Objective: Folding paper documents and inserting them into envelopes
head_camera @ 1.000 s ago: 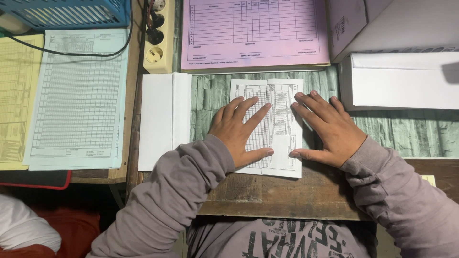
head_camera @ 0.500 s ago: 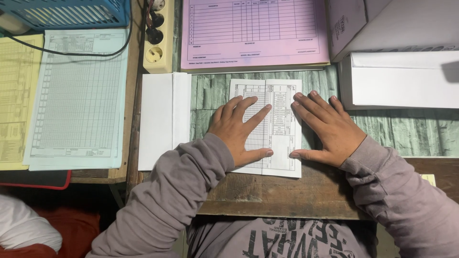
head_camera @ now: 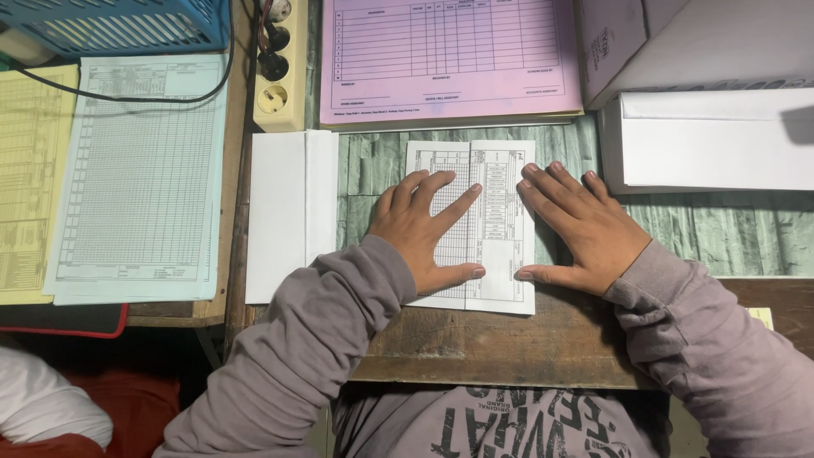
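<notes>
Flat and open, the left hand (head_camera: 421, 229) presses on the folded form (head_camera: 496, 225), gripping nothing. Likewise open, the right hand (head_camera: 585, 229) lies on its right edge. Around it: white paper (head_camera: 280, 212) left, pink sheet (head_camera: 449, 55) above.

Left hand (head_camera: 421, 231) covered the near-left part of the folded printed form (head_camera: 496, 222); right hand (head_camera: 579, 229) overlapped its right edge. Form print too small to make out. Pink sheet (head_camera: 449, 59), blue basket (head_camera: 119, 21) and white box (head_camera: 712, 140) were cut off by frame edges.
</notes>
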